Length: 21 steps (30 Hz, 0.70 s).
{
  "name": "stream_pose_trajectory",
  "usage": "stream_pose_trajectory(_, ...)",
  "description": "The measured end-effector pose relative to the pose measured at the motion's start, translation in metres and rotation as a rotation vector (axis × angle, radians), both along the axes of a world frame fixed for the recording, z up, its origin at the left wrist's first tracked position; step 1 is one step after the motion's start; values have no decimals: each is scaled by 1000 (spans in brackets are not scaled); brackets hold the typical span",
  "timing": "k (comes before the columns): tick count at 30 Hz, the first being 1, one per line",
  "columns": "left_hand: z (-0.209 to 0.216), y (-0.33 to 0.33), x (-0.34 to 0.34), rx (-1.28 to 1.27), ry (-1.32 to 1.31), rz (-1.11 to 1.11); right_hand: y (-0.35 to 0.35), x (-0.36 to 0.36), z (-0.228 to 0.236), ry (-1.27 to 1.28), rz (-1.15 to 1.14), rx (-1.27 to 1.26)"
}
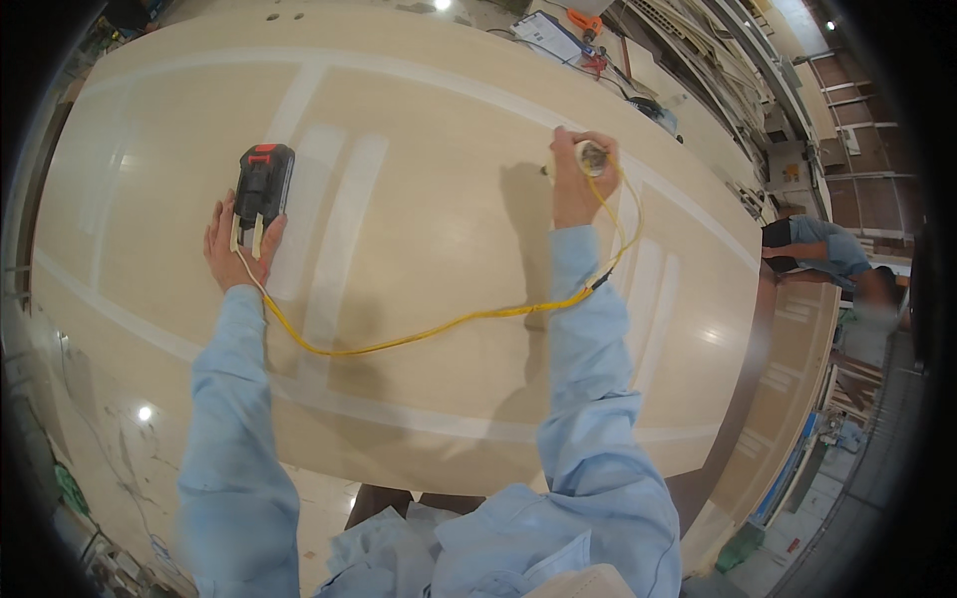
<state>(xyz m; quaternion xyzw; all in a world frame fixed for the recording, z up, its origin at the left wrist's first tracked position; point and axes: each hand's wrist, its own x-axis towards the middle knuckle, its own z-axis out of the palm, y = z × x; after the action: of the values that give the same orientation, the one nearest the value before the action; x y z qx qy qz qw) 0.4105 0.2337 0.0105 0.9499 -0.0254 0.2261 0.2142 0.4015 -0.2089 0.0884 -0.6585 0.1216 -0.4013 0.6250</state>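
In the head view, a black battery pack (265, 179) with a red end is seen upon a large pale board (449, 229), toward its left part. Its near end, where strips of light tape (258, 235) are fixed, is held by the left hand (236, 249), with the thumb on one side and the fingers on the other. A small round tool (593, 159) with a pale rim is gripped by the right hand (576, 181), the fingers closed around it, over the board's far right part; whether the board is touched by it cannot be told. The two are joined by a yellow cable (429, 342), which is bowed toward the person and passed across the right sleeve (583, 339), where a dark joint (599, 282) is seen. The board is crossed by whiter bands.

Past the far edge, a clipboard (548, 36), an orange tool (584, 22) and a red clamp (595, 64) are laid on a cluttered bench (653, 80). At the right, a second board (788, 379) is placed, and a co-worker (832, 249) in blue is seen bent over beside it.
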Motion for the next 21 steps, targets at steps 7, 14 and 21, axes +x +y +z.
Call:
stream_pose_trajectory(7, 6, -3, -3, -11, -5, 6, 1, -13, 1, 4, -29, -81)
stream_pose_trajectory(14, -1, 1, 1, -72, 39, -12, 15, -20, -5, 121, -41, -124)
stream_pose_trajectory(21, -2, 1, 0, -31, 10, 6, 27, -48, -2, 47, -3, -40)
